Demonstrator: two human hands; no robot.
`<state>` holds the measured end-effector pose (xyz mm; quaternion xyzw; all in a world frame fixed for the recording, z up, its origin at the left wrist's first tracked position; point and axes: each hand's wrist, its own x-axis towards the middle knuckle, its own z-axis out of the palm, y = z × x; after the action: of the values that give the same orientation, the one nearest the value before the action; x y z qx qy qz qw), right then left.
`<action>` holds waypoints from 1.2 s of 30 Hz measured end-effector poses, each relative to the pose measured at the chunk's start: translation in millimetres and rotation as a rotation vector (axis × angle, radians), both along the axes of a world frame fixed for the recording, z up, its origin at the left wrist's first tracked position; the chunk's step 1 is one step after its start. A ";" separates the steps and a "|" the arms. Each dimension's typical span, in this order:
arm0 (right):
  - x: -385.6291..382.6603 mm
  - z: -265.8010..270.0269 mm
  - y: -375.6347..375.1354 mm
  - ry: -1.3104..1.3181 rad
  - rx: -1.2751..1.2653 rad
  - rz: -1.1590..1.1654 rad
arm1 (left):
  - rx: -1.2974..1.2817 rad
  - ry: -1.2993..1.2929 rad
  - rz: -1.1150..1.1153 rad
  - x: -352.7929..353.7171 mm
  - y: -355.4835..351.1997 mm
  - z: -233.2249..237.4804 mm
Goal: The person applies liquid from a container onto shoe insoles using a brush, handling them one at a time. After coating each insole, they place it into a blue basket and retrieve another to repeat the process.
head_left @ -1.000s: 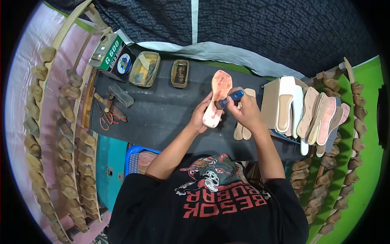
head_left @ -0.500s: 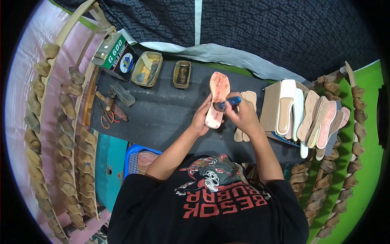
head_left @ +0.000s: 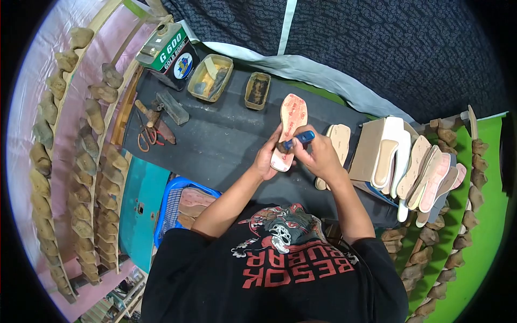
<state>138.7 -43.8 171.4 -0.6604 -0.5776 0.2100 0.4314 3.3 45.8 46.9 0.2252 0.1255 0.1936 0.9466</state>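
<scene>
rows of wooden lasts (head_left: 81,140) line the far left, beside a dark counter (head_left: 226,145) whose left end carries a glue can (head_left: 171,54), scissors (head_left: 144,139) and two open tins (head_left: 211,79). a blue basket (head_left: 164,210) sits below the counter's near edge.

at mid-counter the left hand (head_left: 267,159) cradles a pink insole (head_left: 286,126) from underneath near its heel, grip closed around that narrow end, with the toe pointing away and raised off the surface. the insole looks thin, light and bendy, and would likely flex if held by one tip alone. the heel or waist, where the palm backs it, seems the sound place to take it. its face may be tacky, so the edges look like the safer contact.

the right hand (head_left: 319,156) has its grip pinched tight on a short brush (head_left: 298,140) with a blue handle, the head touching the insole near the left thumb.

just right of that hand a pair of pale soles (head_left: 338,148) lies flat, and further right a stack (head_left: 420,167) of insoles leans on edge, crowding that end. open room lies on the bare counter between the tins and the hands, while the near edge runs close under the wrists.
</scene>
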 end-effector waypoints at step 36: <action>6.0 -1.4 -6.4 -0.032 0.101 -0.278 | 0.138 0.083 -0.026 11.4 -0.9 0.3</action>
<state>144.6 -50.2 170.0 -0.7148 -0.4971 0.1083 0.4798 14.8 44.9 47.2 0.2995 0.1478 0.1799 0.9253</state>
